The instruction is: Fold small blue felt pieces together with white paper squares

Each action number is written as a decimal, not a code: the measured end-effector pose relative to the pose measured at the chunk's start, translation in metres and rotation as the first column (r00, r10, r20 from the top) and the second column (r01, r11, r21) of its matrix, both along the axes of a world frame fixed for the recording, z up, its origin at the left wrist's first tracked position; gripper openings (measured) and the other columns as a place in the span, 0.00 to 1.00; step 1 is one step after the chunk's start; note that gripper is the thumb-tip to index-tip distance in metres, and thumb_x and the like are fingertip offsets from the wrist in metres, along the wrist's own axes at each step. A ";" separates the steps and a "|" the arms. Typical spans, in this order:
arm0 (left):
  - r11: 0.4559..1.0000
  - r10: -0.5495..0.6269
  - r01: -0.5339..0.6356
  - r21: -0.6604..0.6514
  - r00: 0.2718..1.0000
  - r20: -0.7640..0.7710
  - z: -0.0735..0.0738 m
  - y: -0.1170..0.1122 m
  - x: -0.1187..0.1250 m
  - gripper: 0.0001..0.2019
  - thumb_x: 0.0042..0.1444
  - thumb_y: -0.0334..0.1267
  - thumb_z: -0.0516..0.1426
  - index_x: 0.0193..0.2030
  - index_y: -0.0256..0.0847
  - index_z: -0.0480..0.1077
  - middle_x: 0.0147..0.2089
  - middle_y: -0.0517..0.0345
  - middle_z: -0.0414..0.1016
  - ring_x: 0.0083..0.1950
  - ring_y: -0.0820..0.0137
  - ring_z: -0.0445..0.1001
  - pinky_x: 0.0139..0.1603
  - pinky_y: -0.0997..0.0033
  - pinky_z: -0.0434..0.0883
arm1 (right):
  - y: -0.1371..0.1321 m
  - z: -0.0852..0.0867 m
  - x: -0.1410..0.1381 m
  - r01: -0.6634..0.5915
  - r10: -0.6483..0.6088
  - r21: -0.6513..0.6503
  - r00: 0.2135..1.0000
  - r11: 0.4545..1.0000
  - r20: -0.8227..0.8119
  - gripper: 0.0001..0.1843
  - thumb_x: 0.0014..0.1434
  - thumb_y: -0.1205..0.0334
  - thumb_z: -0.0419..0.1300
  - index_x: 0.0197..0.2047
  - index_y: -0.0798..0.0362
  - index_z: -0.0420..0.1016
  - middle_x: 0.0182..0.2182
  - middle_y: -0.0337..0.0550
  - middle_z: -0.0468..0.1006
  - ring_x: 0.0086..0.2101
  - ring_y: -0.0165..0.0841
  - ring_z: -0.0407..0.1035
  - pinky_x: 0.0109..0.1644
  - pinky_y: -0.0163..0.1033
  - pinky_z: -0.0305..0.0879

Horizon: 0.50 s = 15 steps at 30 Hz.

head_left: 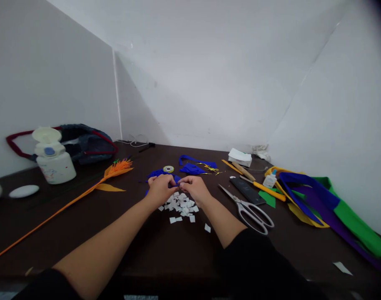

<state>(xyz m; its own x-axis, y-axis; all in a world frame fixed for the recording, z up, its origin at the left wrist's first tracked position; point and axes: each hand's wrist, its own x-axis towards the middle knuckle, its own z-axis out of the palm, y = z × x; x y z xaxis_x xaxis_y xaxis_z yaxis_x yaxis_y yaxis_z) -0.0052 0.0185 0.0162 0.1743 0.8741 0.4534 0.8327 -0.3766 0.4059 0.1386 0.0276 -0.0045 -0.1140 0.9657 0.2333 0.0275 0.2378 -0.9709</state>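
My left hand (pixel 161 188) and my right hand (pixel 195 188) meet over the middle of a dark brown table (pixel 84 233). Both are closed in a pinch on a small blue piece of paper (pixel 177 180) held between their fingertips. Right under the hands lies a heap of small white paper scraps (pixel 181 207). More blue paper pieces (pixel 193 166) lie just beyond the hands, beside a small roll of tape (pixel 168 168).
Large scissors (pixel 251 208) lie right of my hands, with a dark phone (pixel 247 191), a yellow-handled tool (pixel 265 189), a glue bottle (pixel 269 180) and coloured paper sheets (pixel 322 204). An orange paper flower (pixel 84 193) on a long stem, a white tub (pixel 54 160) and a bag (pixel 84 143) are left.
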 end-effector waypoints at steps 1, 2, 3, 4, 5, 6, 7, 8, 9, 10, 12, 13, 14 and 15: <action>1.000 0.000 0.000 0.008 1.000 -0.003 -0.001 0.000 0.000 0.08 0.41 0.43 0.57 0.23 0.41 0.66 0.28 0.61 0.72 0.36 0.68 0.67 0.45 0.62 0.52 | 0.000 0.000 0.000 0.011 -0.011 0.003 1.000 1.000 0.013 0.10 0.40 0.64 0.58 0.29 0.58 0.74 0.20 0.39 0.71 0.20 0.24 0.61 0.26 0.32 0.59; 1.000 -0.002 0.002 0.014 1.000 -0.005 -0.001 0.000 0.000 0.08 0.41 0.43 0.57 0.23 0.41 0.66 0.28 0.62 0.72 0.36 0.68 0.67 0.45 0.62 0.52 | 0.000 0.000 0.000 0.021 -0.021 0.005 0.999 1.000 0.025 0.10 0.41 0.64 0.58 0.29 0.58 0.75 0.21 0.40 0.72 0.20 0.24 0.60 0.26 0.32 0.59; 1.000 -0.005 0.005 0.018 1.000 -0.006 -0.001 0.000 -0.001 0.08 0.41 0.42 0.57 0.23 0.41 0.66 0.28 0.62 0.72 0.36 0.68 0.66 0.45 0.62 0.51 | 0.000 0.000 0.001 0.028 -0.028 0.005 0.999 1.000 0.032 0.10 0.41 0.64 0.58 0.29 0.57 0.75 0.21 0.40 0.72 0.20 0.24 0.60 0.26 0.32 0.58; 1.000 -0.007 0.007 0.021 1.000 -0.007 -0.002 0.000 -0.001 0.07 0.41 0.42 0.57 0.23 0.41 0.66 0.28 0.62 0.72 0.36 0.68 0.66 0.46 0.62 0.51 | 0.000 -0.001 0.001 0.031 -0.031 0.003 0.999 1.000 0.034 0.10 0.41 0.63 0.58 0.29 0.57 0.75 0.21 0.40 0.72 0.20 0.24 0.60 0.26 0.32 0.58; 1.000 -0.007 0.007 0.023 1.000 -0.008 -0.002 0.000 -0.001 0.07 0.41 0.42 0.57 0.23 0.41 0.66 0.29 0.62 0.72 0.37 0.68 0.66 0.46 0.62 0.50 | 0.001 -0.001 0.001 0.029 -0.029 0.000 0.999 1.000 0.032 0.10 0.41 0.63 0.58 0.29 0.57 0.75 0.21 0.40 0.72 0.20 0.24 0.59 0.26 0.32 0.58; 1.000 -0.004 0.005 0.027 1.000 -0.007 -0.002 0.000 -0.001 0.07 0.41 0.42 0.57 0.23 0.41 0.66 0.29 0.62 0.72 0.37 0.68 0.66 0.46 0.62 0.50 | 0.001 -0.001 0.001 0.029 -0.028 -0.003 0.999 1.000 0.029 0.10 0.41 0.63 0.58 0.29 0.58 0.75 0.20 0.39 0.71 0.20 0.24 0.59 0.26 0.32 0.58; 1.000 -0.002 0.002 0.029 1.000 -0.005 -0.002 0.001 -0.001 0.07 0.42 0.42 0.57 0.23 0.41 0.66 0.29 0.62 0.72 0.37 0.68 0.66 0.46 0.62 0.50 | 0.002 -0.002 0.001 0.032 -0.032 0.000 0.999 0.999 0.029 0.10 0.41 0.62 0.58 0.29 0.58 0.75 0.20 0.39 0.71 0.20 0.24 0.59 0.26 0.32 0.58; 1.000 -0.002 0.002 0.028 1.000 -0.003 -0.002 0.001 -0.001 0.07 0.42 0.42 0.57 0.23 0.41 0.66 0.29 0.62 0.73 0.38 0.68 0.66 0.47 0.62 0.50 | 0.002 -0.002 0.001 0.038 -0.039 0.010 0.999 0.999 0.033 0.10 0.41 0.62 0.58 0.28 0.58 0.75 0.19 0.38 0.70 0.20 0.24 0.59 0.26 0.32 0.58; 1.000 -0.003 0.003 0.027 1.000 -0.002 -0.002 0.001 -0.001 0.07 0.42 0.42 0.57 0.23 0.41 0.66 0.30 0.62 0.72 0.38 0.68 0.66 0.46 0.62 0.50 | 0.002 -0.003 0.001 0.048 -0.049 0.024 0.998 0.999 0.044 0.10 0.41 0.61 0.59 0.28 0.58 0.74 0.18 0.38 0.70 0.20 0.24 0.60 0.26 0.32 0.58; 1.000 -0.007 0.007 0.025 1.000 0.001 -0.002 0.001 -0.001 0.07 0.42 0.42 0.57 0.24 0.41 0.67 0.30 0.62 0.72 0.38 0.68 0.66 0.46 0.62 0.50 | 0.003 -0.003 0.001 0.061 -0.064 0.044 0.996 0.997 0.059 0.11 0.41 0.60 0.59 0.28 0.58 0.74 0.18 0.38 0.70 0.20 0.25 0.60 0.26 0.32 0.58; 1.000 -0.015 0.015 0.021 1.000 0.005 -0.001 0.001 -0.001 0.07 0.42 0.43 0.57 0.24 0.41 0.67 0.29 0.62 0.72 0.37 0.67 0.66 0.45 0.63 0.51 | 0.004 -0.004 0.002 0.081 -0.090 0.094 0.991 0.992 0.104 0.12 0.42 0.58 0.58 0.27 0.58 0.74 0.19 0.38 0.70 0.21 0.26 0.61 0.27 0.32 0.58; 1.000 -0.017 0.017 0.017 1.000 0.006 -0.001 0.001 -0.001 0.07 0.42 0.43 0.57 0.24 0.41 0.67 0.29 0.62 0.72 0.37 0.67 0.67 0.44 0.63 0.51 | 0.005 -0.005 0.002 0.089 -0.105 0.118 0.986 0.989 0.130 0.12 0.43 0.57 0.58 0.27 0.58 0.74 0.19 0.39 0.70 0.21 0.26 0.61 0.27 0.32 0.58; 1.000 -0.018 0.017 0.011 1.000 0.007 0.000 0.001 -0.001 0.08 0.42 0.43 0.57 0.24 0.41 0.67 0.29 0.62 0.72 0.37 0.67 0.67 0.44 0.63 0.52 | 0.005 -0.005 0.003 0.100 -0.121 0.139 0.980 0.985 0.157 0.13 0.43 0.55 0.57 0.26 0.58 0.74 0.19 0.39 0.71 0.22 0.26 0.61 0.27 0.32 0.58; 1.000 -0.017 0.017 0.000 1.000 0.007 0.000 0.001 0.000 0.08 0.42 0.43 0.57 0.24 0.42 0.67 0.29 0.62 0.72 0.36 0.67 0.67 0.44 0.63 0.52 | 0.006 -0.005 0.003 0.111 -0.139 0.157 0.973 0.981 0.185 0.14 0.44 0.54 0.57 0.26 0.57 0.74 0.19 0.39 0.71 0.22 0.26 0.61 0.28 0.32 0.58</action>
<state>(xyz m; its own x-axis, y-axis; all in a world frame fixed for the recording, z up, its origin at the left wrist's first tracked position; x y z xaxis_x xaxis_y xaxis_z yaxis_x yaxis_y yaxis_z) -0.0056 0.0191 0.0166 0.1862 0.8709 0.4549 0.8230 -0.3912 0.4119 0.1415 0.0337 -0.0098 -0.0511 0.9329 0.3565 0.2502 0.3575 -0.8998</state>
